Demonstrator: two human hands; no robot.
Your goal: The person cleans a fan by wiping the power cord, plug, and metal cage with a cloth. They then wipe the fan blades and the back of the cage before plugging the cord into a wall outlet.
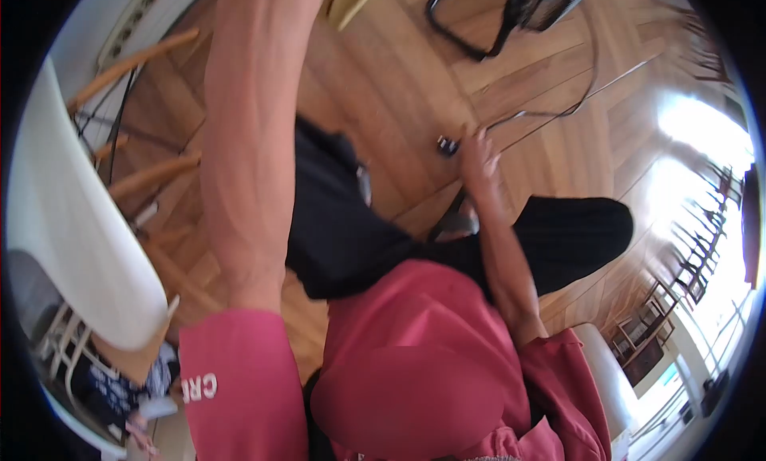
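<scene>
My right hand (479, 164) reaches down over the wooden floor, fingers closed at the end of a dark cord. A black plug (448, 146) with metal prongs pokes out beside its fingertips. From the hand the power cord (550, 114) runs right, then curves up towards a black fan-like appliance (542, 6) on a tube stand, cut off by the top edge. My left forearm stretches up past the frame's top edge, so the left hand is out of sight. A yellowish panel (351, 0) shows beside that arm, only partly visible.
A white chair (80, 213) with wooden legs stands at the left. Behind it, a power strip (126, 31) runs along the wall, with dark cables below. Stacked chairs (702, 229) and a wooden rack (646, 333) stand at the right, near bright windows.
</scene>
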